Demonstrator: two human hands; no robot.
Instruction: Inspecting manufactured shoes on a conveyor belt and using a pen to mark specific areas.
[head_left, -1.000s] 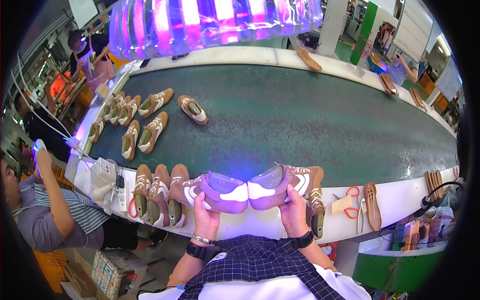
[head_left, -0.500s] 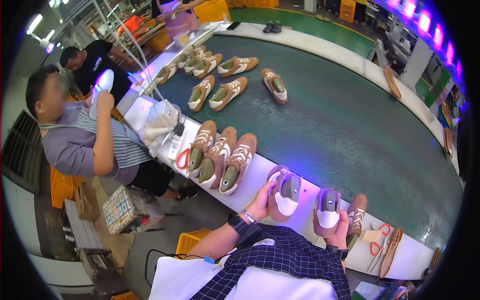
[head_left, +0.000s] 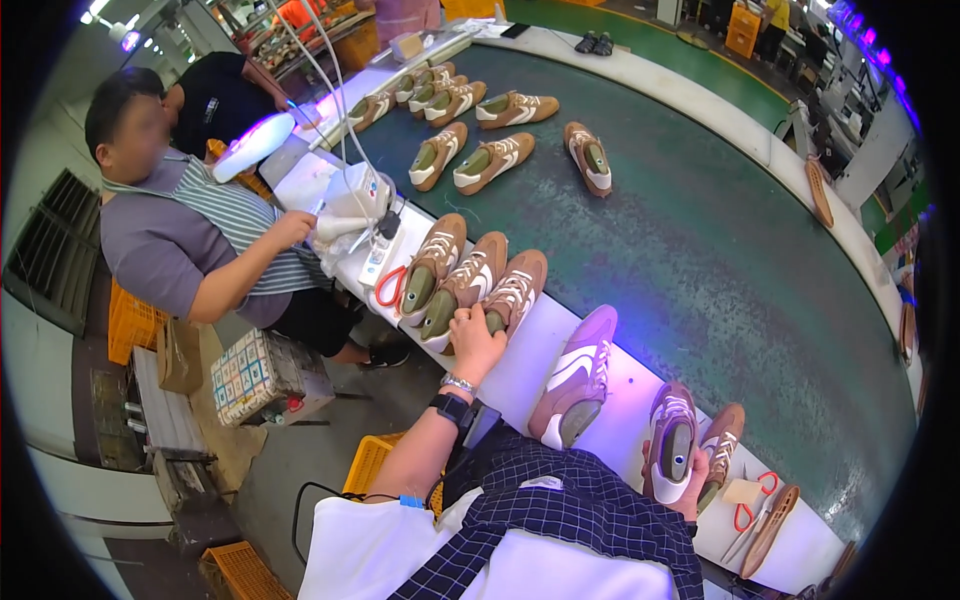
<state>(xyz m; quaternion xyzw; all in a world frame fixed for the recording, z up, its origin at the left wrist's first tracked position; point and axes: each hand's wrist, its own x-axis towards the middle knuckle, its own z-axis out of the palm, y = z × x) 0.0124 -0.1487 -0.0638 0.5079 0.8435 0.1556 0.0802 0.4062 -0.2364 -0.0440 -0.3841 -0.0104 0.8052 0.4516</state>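
My left hand (head_left: 478,345) reaches to the near end of a row of three brown-and-white lace-up sneakers, its fingers curled round the heel of the rightmost sneaker (head_left: 518,288). The middle sneaker (head_left: 470,285) is right beside those fingers. In my right hand (head_left: 693,482) is another sneaker (head_left: 672,445), heel toward me, held above the bench edge with a green insole visible inside. Between my hands a sneaker (head_left: 575,375) lies tilted on its side, tinted purple by the light. Just right of the held shoe rests one more sneaker (head_left: 722,445).
A green conveyor belt (head_left: 680,260) runs beyond the white bench (head_left: 510,385), carrying several sneakers toward its far left. Red-handled scissors (head_left: 745,510) and a brown sole (head_left: 770,530) lie at right. At left, a person in a striped apron (head_left: 235,210) holds a white shoe-shaped object (head_left: 255,147).
My left hand has let go of its sneaker, which now lies on the bench, and has moved left to the row. My right hand still holds its sneaker, now tilted differently.
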